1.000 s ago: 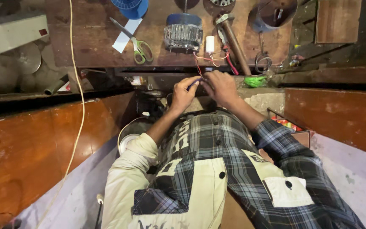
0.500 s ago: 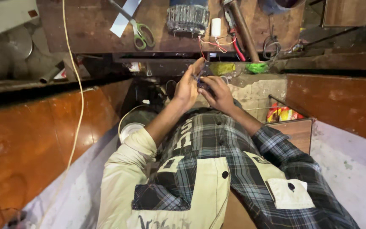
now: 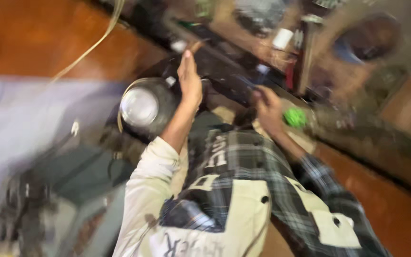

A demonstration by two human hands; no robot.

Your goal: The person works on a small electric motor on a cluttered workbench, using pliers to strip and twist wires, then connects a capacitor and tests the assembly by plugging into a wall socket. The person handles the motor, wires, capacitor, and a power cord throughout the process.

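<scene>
Frame is motion-blurred. Round shiny metal pot (image 3: 141, 105) sits low at left, dark clutter around it. Pale cord (image 3: 91, 47) runs diagonally across the reddish-brown wooden floor (image 3: 34, 33). Bright green lump (image 3: 295, 117) lies at the edge of the tabletop (image 3: 262, 52). Small white cylinder (image 3: 282, 38) stands further back on it, near a blue round container (image 3: 365, 45). Details beyond that unreadable.

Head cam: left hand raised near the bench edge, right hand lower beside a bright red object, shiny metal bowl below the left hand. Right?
One thing is off: the object beside the right hand is bright green, not red, as the head view shows. The rest holds: the left hand is raised near the bench edge, and the shiny metal bowl sits below it.
</scene>
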